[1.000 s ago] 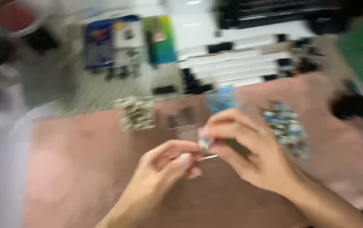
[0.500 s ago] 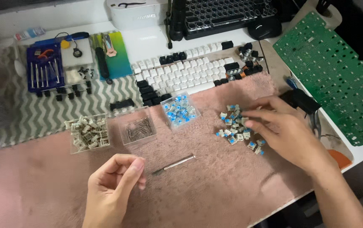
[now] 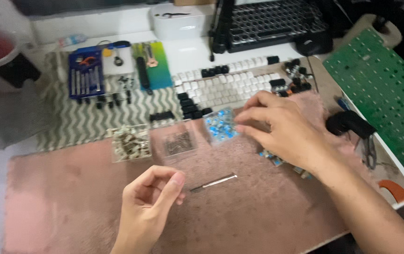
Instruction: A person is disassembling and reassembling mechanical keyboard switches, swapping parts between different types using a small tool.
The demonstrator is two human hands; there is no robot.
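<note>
My left hand [image 3: 152, 200] hovers low over the pink furry mat [image 3: 65, 202], fingers loosely curled toward the thumb, with nothing visible in them. Just right of it a thin metal tool [image 3: 213, 182] lies on the mat. My right hand [image 3: 282, 131] reaches left with its fingertips bunched at the edge of a small clear tray of blue key switches [image 3: 218, 128]. Whether those fingers hold a switch is hidden. Loose blue switches [image 3: 277, 161] peek out under that wrist.
Two more clear trays hold beige parts [image 3: 130, 142] and small springs [image 3: 179, 142]. Behind them are white and black keycaps [image 3: 230, 87], a blue screwdriver set [image 3: 85, 75] and a black keyboard frame [image 3: 272, 23]. A green circuit board [image 3: 385, 94] lies at right, beside a black object [image 3: 350, 124].
My right hand has moved left from the loose switch pile to the tray of blue switches. My left hand stays curled near the metal tool, which lies on the mat.
</note>
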